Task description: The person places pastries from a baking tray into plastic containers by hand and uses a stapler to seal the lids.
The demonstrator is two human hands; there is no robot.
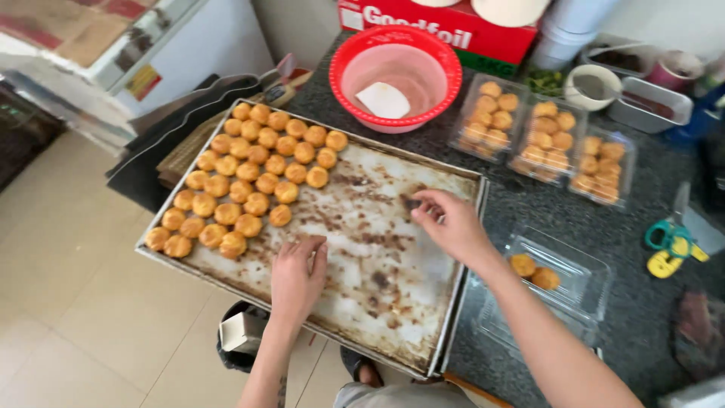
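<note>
Puffs point(249, 177), small round golden pastries, sit bunched in tight rows on the far-left part of the baking tray point(423, 227), which leaves the stained paper lining bare across the rest, so your hands have room to work over it. In the head view, your left hand point(297, 276) rests palm down on the lining just beside the nearest puffs, its grip loose with fingers curled together and nothing visibly in it. Your right hand point(451, 225) hovers over the right side of the tray, finger and thumb pinched at a dark baked-on patch; whether that grip clamps anything you cannot tell from here. The tray overhangs the edge of the dark speckled desk point(521, 200), which keeps it close to your body. An open clear box point(581, 264) with two puffs in it lies just right of the tray, near your right forearm, and three filled clear boxes point(547, 140) stand farther back. A red bowl point(398, 75) holding a white scraper sits behind the tray.
</note>
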